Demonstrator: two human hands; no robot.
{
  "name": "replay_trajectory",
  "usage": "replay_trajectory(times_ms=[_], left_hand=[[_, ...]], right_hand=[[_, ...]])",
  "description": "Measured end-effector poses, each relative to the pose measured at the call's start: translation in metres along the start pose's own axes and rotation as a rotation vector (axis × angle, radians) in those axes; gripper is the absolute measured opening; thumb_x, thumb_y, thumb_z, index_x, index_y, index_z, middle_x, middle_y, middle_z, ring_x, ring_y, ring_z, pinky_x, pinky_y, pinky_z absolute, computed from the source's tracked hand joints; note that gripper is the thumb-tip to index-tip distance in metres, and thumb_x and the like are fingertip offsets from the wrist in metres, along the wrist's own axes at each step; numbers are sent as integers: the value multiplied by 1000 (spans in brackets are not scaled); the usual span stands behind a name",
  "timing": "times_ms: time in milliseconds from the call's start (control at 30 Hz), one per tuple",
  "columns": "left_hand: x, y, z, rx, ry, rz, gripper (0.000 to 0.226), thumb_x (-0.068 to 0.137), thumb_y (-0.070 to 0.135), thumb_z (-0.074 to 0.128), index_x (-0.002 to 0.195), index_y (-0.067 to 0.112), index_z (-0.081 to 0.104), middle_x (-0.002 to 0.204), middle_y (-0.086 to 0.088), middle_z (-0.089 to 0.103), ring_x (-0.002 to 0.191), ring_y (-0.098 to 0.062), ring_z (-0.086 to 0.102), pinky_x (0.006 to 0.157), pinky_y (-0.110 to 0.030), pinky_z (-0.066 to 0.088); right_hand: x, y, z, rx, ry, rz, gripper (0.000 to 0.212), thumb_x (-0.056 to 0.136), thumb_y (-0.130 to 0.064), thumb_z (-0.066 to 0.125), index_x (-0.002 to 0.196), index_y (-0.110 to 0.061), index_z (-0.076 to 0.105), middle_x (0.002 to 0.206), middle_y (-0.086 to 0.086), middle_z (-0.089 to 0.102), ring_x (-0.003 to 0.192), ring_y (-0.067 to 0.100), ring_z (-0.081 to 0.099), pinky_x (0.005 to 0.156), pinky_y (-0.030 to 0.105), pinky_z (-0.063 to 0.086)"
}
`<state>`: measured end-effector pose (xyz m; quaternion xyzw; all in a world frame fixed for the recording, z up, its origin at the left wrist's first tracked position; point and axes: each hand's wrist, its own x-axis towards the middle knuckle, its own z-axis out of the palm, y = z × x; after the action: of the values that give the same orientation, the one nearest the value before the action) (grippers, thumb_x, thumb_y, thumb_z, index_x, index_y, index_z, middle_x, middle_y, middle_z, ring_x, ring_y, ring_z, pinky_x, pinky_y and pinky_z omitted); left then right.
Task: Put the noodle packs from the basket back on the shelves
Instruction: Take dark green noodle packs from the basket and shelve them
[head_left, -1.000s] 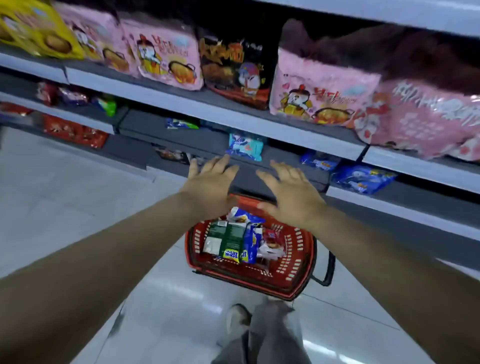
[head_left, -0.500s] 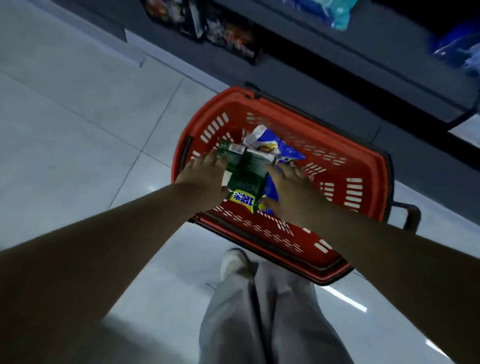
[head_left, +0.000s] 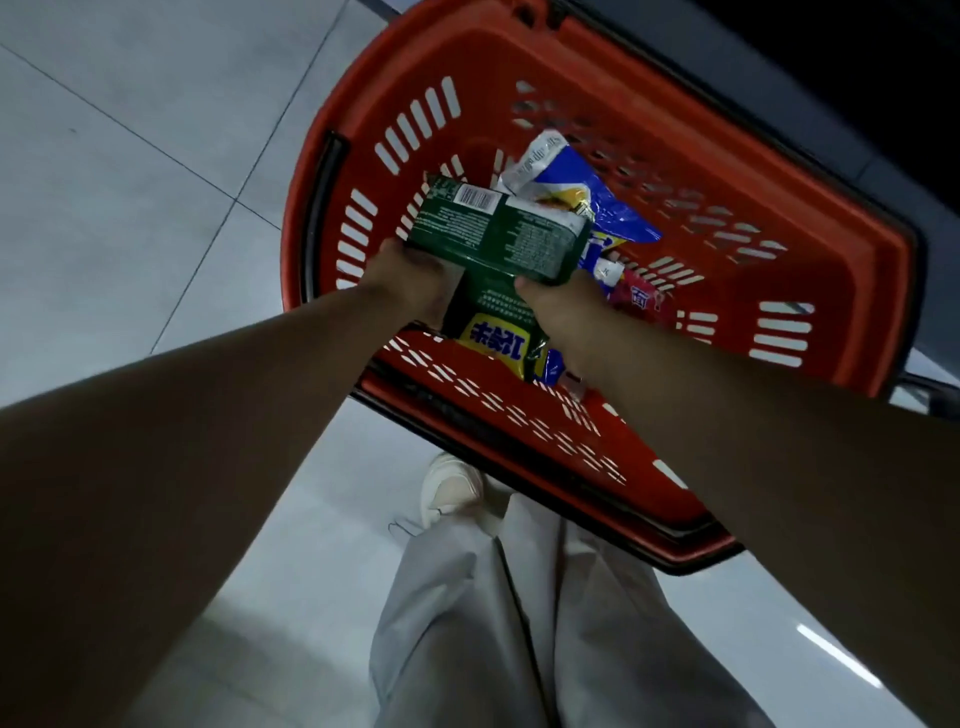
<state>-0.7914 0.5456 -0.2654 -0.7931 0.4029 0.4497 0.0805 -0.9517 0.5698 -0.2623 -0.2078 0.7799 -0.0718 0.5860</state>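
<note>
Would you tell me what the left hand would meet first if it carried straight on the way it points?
The left hand grips the dark green plastic noodle pack; pushed straight on, that pack would probably meet the blue and white noodle pack behind it, though depth is unclear.

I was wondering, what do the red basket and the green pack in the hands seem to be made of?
The red basket looks like rigid moulded plastic with a fairly matt finish: uniform colour, slotted walls. The green pack is probably thin glossy plastic film: it shows sheen, creases and a printed barcode.
</note>
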Motion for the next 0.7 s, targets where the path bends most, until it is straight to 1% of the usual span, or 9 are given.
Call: replay_trajectory(times_ms=[100,200,300,400,467,500,567,600,700], left_hand=[[-16,-2,-9,-150,-3,15,44,96,27,48,132,2,50,123,-14,60,111,-30,58,95,-37,47],[-60,6,-32,-271,-39,24,42,97,31,49,133,10,50,119,-9,61,107,-26,59,92,-34,47],[-112,22,-64,-425,-62,107,32,95,33,51,119,14,59,111,-7,67,98,-25,64,91,-36,49],[-174,45,-108,-589,-125,127,34,88,42,58,110,17,63,104,-7,71,95,-29,68,95,-46,50],[-219,61,-136,-625,-161,174,32,91,41,58,108,14,65,99,-7,74,92,-28,71,90,-43,52],[-242,69,-148,-629,-175,213,29,92,40,57,105,15,66,96,-7,75,87,-26,72,84,-39,54],[-291,82,-170,-637,-185,289,23,93,37,58,99,17,66,86,-3,76,73,-19,73,70,-30,52],[-317,90,-181,-636,-170,328,20,93,36,58,95,18,66,80,-1,76,67,-16,72,65,-27,50],[-392,114,-212,-638,-108,438,22,88,40,63,86,18,67,73,3,74,65,-13,71,68,-27,51]], right_hand=[[-13,0,-10,90,15,-19,56,91,-37,63,137,-12,44,132,8,55,113,28,54,85,33,44],[-44,-7,-34,169,-9,-38,65,80,-44,69,135,-17,47,129,6,58,115,31,57,99,46,47],[-91,-20,-63,228,-1,-102,50,82,-40,69,124,-18,54,118,6,64,107,30,62,97,48,49],[-158,-36,-99,237,2,-167,44,83,-41,68,118,-19,57,109,4,67,97,26,65,85,42,54],[-209,-45,-128,251,4,-259,30,86,-39,67,108,-21,61,98,0,70,84,19,66,70,32,53],[-236,-50,-143,259,18,-305,20,88,-36,66,101,-22,63,91,-3,70,80,16,66,69,30,53],[-294,-57,-172,274,51,-389,8,90,-31,65,93,-25,63,88,-8,69,83,14,67,75,27,53],[-321,-61,-184,279,66,-428,10,90,-32,65,96,-24,64,91,-7,70,87,15,68,78,28,54],[-403,-67,-218,336,107,-513,30,87,-38,67,109,-19,64,104,1,72,97,23,68,93,45,53]])
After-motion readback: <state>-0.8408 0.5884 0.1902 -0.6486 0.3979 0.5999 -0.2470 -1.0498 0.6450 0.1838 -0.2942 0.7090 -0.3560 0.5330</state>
